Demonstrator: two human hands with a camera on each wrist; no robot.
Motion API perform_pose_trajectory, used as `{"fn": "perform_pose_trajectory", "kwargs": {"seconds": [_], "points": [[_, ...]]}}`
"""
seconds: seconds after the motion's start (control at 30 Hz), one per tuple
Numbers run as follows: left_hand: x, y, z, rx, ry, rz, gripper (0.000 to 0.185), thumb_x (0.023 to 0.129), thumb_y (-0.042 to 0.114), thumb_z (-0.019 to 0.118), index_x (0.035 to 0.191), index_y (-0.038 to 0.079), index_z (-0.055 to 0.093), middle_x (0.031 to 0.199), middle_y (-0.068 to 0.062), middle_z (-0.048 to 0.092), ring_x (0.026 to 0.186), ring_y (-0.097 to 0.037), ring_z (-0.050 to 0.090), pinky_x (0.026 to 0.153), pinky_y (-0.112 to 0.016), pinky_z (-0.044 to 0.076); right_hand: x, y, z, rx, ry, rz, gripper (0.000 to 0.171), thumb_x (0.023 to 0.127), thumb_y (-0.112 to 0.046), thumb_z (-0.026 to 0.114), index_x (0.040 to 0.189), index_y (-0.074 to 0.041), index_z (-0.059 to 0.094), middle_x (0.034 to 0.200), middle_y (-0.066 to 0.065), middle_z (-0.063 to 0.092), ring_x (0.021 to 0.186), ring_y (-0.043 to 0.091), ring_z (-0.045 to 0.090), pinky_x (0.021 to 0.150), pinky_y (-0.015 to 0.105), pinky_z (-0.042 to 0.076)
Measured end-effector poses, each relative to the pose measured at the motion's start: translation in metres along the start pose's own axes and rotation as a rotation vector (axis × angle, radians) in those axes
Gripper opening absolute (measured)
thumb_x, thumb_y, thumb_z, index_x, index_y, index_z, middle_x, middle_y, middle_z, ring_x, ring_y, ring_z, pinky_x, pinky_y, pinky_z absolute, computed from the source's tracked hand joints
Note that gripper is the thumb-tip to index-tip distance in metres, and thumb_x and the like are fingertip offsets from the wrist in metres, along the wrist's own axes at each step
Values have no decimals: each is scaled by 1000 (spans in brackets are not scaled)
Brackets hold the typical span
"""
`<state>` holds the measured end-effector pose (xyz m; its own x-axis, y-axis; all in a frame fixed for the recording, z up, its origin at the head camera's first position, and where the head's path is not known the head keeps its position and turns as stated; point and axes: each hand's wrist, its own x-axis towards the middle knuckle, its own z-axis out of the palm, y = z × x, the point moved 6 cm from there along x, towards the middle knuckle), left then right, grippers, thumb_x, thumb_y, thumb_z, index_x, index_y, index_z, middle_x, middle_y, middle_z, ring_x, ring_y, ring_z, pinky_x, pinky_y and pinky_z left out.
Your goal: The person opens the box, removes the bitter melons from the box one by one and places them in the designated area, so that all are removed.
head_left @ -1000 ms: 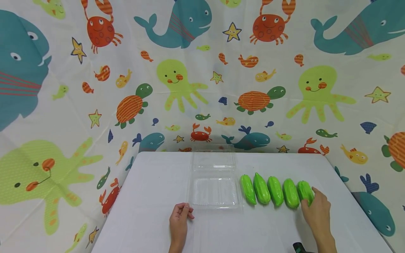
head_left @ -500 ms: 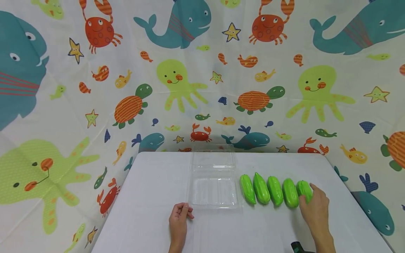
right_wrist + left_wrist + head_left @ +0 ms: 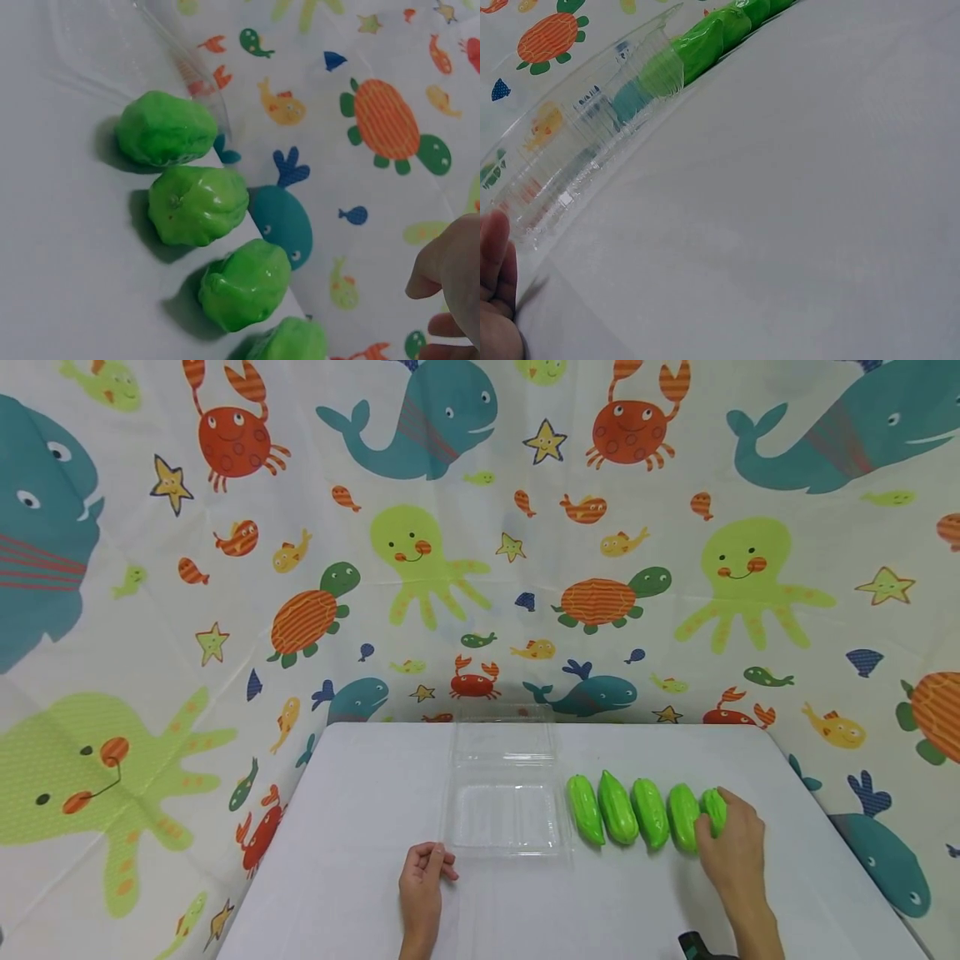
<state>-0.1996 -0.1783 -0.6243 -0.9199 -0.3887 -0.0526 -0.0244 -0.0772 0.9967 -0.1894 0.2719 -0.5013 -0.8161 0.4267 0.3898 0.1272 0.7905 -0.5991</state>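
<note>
R hand (image 3: 731, 847), lower right of the head view, now has its grip curled round the rightmost chayote (image 3: 714, 810): thumb on the near-left side, fingers over the top and far side. A sec ago the fingers only lay along that end of the fruit; since then the hand has slid a bit left and wrapped on, so most of the fruit is covered. It hasn't left the tabletop (image 3: 360, 827), as far as the pics show. I read that as grasp made, lift not begun.

The other 4 chayotes (image 3: 633, 810) sit in the same row, side by side, just right of the clear clamshell box (image 3: 504, 814), which lies open w/ lid flap toward the back and nothing in the tray. No shift in box or row.

L hand (image 3: 422, 881), lower centre, rests on the tabletop just off the box's near-left corner, fingers loosely curled, holding nothing; unchanged. L wrist view shows the fingertips (image 3: 496, 247) right by the box rim, contact unclear.

Sea-creature print cloth (image 3: 150, 610) all round behind.
</note>
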Motion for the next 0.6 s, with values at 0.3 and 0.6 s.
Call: {"fn": "perform_pose_trajectory", "kwargs": {"seconds": [0.3,0.6], "points": [[1,-2,-2,2,-9,-37,18,102,17,58,106,0,56,82,-12,68,58,-16,65,62,-24,56,-2,-11,5,52,-25,-13,47,90,0,57,135,12,49,133,34,51,123,49,44,100,62,40],[2,2,-6,20,-42,-93,23,103,24,57,110,2,55,84,-13,70,60,-17,66,66,-23,56,-3,-25,6,45,-10,-66,48,88,0,60,134,12,50,133,34,51,124,50,44,100,63,39]]}}
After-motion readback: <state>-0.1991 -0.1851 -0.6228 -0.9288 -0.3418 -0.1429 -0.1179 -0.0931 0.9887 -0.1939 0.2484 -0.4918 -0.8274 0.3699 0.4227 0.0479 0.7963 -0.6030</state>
